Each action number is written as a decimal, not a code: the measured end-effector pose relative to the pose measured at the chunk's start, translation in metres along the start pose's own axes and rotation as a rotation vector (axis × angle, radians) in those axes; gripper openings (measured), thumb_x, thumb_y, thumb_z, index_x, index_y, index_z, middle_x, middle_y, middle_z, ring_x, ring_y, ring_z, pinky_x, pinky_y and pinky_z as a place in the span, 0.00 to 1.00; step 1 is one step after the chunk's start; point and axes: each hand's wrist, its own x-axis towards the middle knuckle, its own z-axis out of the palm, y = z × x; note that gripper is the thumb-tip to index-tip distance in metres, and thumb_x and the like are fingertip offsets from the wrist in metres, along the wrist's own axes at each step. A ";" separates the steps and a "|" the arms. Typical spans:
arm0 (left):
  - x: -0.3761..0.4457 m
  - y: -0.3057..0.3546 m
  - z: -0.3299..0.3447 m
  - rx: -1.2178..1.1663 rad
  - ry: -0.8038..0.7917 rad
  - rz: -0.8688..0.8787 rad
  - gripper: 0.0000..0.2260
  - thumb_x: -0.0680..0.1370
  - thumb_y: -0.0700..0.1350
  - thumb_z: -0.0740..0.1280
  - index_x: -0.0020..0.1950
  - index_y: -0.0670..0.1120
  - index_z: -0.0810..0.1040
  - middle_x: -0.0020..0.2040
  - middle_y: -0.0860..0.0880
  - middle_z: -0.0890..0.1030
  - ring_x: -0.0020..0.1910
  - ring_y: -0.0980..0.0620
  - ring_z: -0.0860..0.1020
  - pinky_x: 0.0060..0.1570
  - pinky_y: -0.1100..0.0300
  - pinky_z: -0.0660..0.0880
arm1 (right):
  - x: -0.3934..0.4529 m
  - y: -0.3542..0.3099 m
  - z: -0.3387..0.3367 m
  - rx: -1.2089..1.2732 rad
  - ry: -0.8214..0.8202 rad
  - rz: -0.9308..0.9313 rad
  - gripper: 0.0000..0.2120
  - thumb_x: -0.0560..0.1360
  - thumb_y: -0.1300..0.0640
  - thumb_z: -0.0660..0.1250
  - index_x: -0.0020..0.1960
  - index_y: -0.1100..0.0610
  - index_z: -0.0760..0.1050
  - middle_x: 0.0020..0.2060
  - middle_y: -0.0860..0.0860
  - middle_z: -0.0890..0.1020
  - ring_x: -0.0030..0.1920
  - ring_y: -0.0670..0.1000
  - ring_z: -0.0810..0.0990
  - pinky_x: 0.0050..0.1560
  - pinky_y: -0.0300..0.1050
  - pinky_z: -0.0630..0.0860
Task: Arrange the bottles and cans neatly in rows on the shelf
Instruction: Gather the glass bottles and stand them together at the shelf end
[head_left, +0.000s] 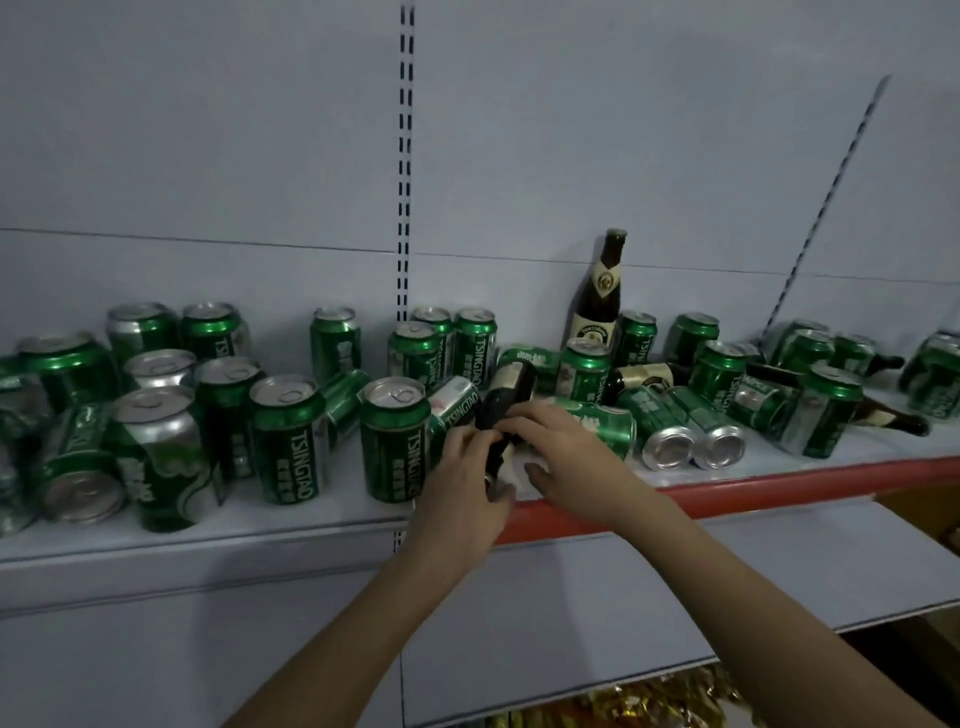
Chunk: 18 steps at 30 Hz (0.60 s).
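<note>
Both hands meet on one dark brown bottle (506, 397) lying on its side near the front edge of the shelf (208, 535), its base pointing back toward the cans and its neck toward the person. The left hand (462, 493) has its grip wrapped around the neck end, fingers curled over the glass. The right hand (566, 457) lies over the bottle from the other side, fingers bent across it and thumb underneath, so its grip looks closed on the same bottle; the exact finger contact is partly hidden by the left hand and hard to confirm.

Just left of the hands stands an upright green Tsingtao can (397, 439), and another upright can (288, 434) stands further left. Touching the bottle on its left is a tipped can (457, 402) leaning against the standing one. To the right of the hands, fallen cans (670, 434) lie on their sides with their silver bottoms facing forward.

Behind them, an upright brown bottle (602, 291) with a cream label stands against the back panel (208, 156). Another bottle (644, 376) lies on its side among the cans right of centre, and a further lying bottle (893, 418) points right near the far end.

The left stretch of the shelf holds a loose jumble of cans (156, 395), some upright, some tilted or toppled. A red strip (779, 486) runs along the shelf's front edge on the right half. Below, gold-wrapped goods (644, 701) show on a lower shelf.
</note>
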 end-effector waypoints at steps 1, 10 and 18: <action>0.001 -0.004 0.005 -0.003 0.058 0.010 0.19 0.77 0.44 0.70 0.67 0.47 0.74 0.64 0.51 0.69 0.54 0.50 0.77 0.53 0.59 0.74 | 0.002 0.004 0.003 -0.013 -0.005 -0.019 0.28 0.70 0.69 0.70 0.69 0.58 0.73 0.65 0.53 0.74 0.63 0.56 0.72 0.64 0.50 0.72; 0.005 -0.019 0.032 -0.039 0.497 0.202 0.15 0.69 0.36 0.78 0.54 0.39 0.83 0.55 0.45 0.83 0.54 0.52 0.81 0.57 0.67 0.75 | 0.012 0.021 0.027 -0.018 0.230 -0.118 0.24 0.75 0.59 0.72 0.70 0.57 0.74 0.63 0.54 0.73 0.62 0.55 0.71 0.61 0.48 0.73; 0.051 0.047 -0.004 -0.202 0.602 0.089 0.24 0.73 0.42 0.75 0.68 0.51 0.74 0.51 0.53 0.84 0.48 0.61 0.81 0.48 0.74 0.75 | 0.052 0.039 -0.014 0.127 0.344 -0.148 0.24 0.75 0.52 0.60 0.67 0.61 0.75 0.61 0.57 0.78 0.61 0.57 0.74 0.61 0.55 0.74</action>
